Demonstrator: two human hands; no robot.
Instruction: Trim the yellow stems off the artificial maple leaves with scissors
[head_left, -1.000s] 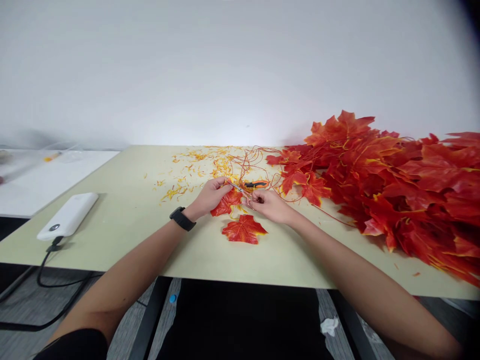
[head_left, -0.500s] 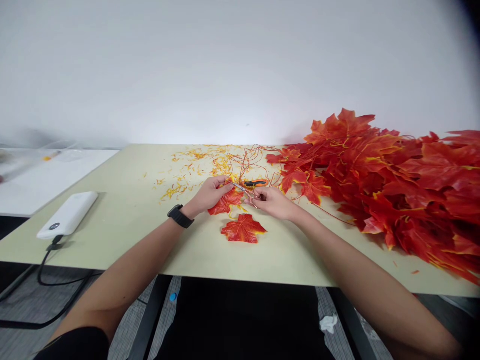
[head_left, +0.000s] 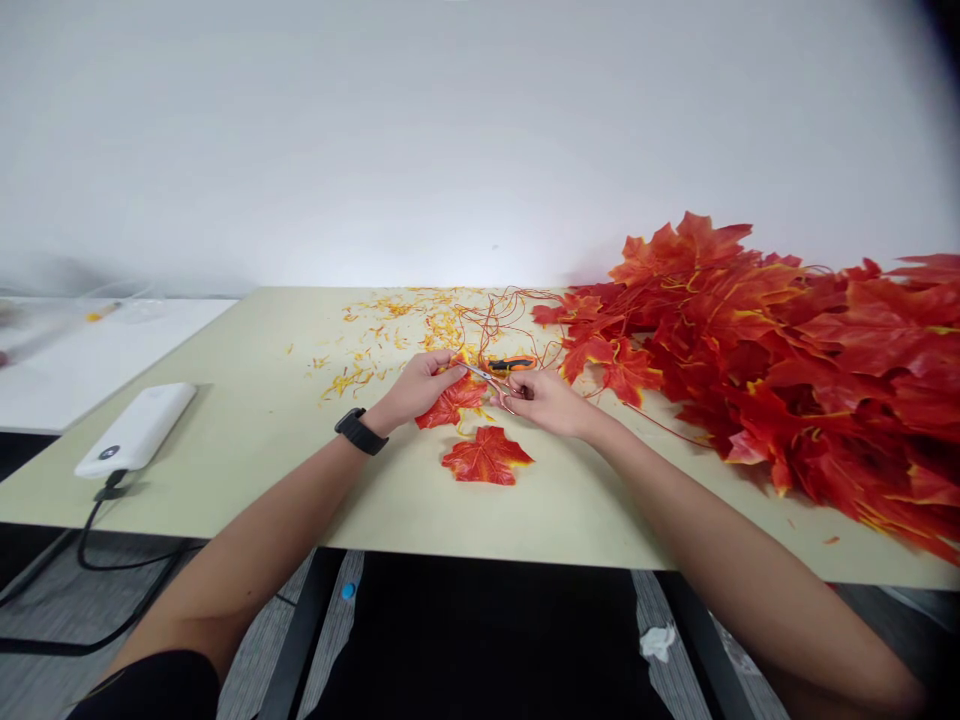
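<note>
Pinched in my left hand (head_left: 427, 384) is a red leaf with yellow edges (head_left: 452, 402), its lower part showing below the fingers. My right hand (head_left: 541, 400) has its fingers in the handles of small metal scissors (head_left: 487, 377). The scissor blades reach left to the leaf's upper edge, close to my left fingertips. A second red leaf (head_left: 487, 457) lies flat on the table just nearer to me. Behind my right hand rests an orange and black tool (head_left: 512, 364). Thin red stems (head_left: 495, 318) lie tangled beyond it.
A large heap of red leaves (head_left: 780, 350) covers the table's right side. Yellow and orange clippings (head_left: 397, 330) are scattered at the back. A white power bank (head_left: 139, 430) with a black cable lies at the left of the pale table (head_left: 247, 440).
Both hands stay nearly in place around the leaf and scissors. The view has shifted very slightly.
</note>
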